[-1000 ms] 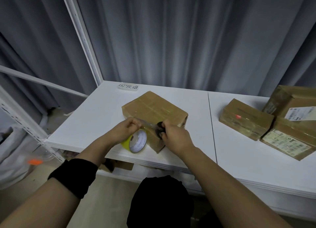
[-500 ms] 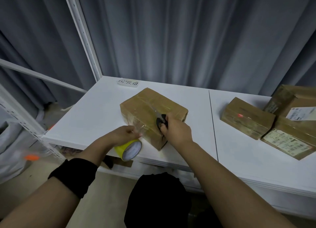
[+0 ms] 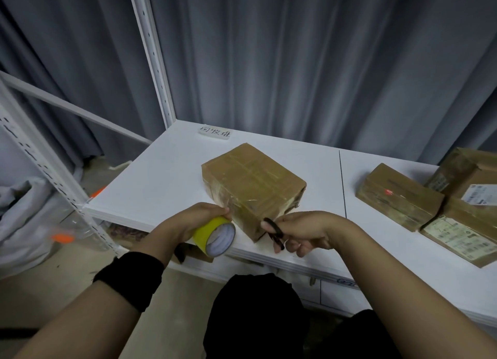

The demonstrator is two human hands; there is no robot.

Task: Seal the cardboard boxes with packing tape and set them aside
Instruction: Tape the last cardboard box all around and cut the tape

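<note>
Your left hand [image 3: 193, 220] is wrapped around the yellow tape roll [image 3: 215, 236], holding it just off the near edge of the white table [image 3: 161, 181], with a clear strip of tape running up from the roll onto the near left corner of the cardboard box [image 3: 252, 183]. Your right hand [image 3: 304, 231] is closed on the black scissors [image 3: 274, 232], fingers through the handles, close to the box's near corner; you can't tell whether the blades touch it. The box lies flat near the middle of the table, set at an angle, already crossed with tape. 3 other boxes [image 3: 398, 194] sit grouped at the table's right end, well apart from it
</note>
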